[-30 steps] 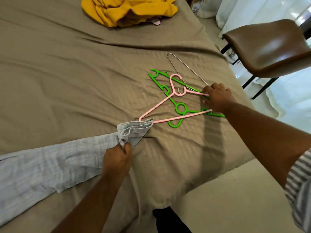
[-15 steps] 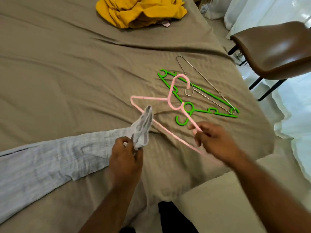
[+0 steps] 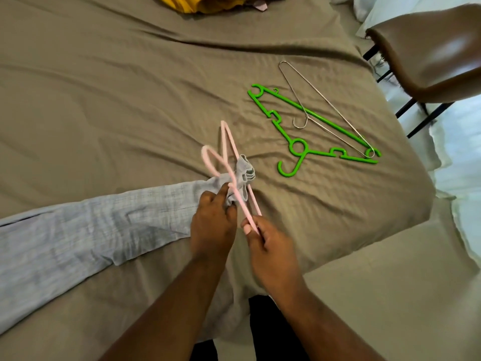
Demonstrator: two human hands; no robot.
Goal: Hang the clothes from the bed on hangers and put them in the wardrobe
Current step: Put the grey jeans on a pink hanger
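Observation:
A pale grey-blue garment [image 3: 86, 230] lies stretched across the bed toward the left. My left hand [image 3: 212, 222] grips its bunched end, lifted a little off the sheet. My right hand [image 3: 263, 238] pinches one end of a pink plastic hanger [image 3: 229, 162], which stands tilted against the bunched cloth, its hook up and to the left. The cloth end pokes up between the hanger's bars. A green plastic hanger [image 3: 299, 131] and a thin wire hanger [image 3: 322, 105] lie on the sheet to the right. A yellow garment [image 3: 208, 3] sits at the far edge.
The bed has a wrinkled taupe sheet [image 3: 117, 100]; its near corner drops off at the right. A brown chair [image 3: 429, 48] on black legs stands past the bed's right side. Pale floor [image 3: 390, 295] shows at the lower right.
My right hand has lifted the pink hanger off the other hangers and carried it left to the bunched cloth end in my left hand. The camera has tipped down and closer.

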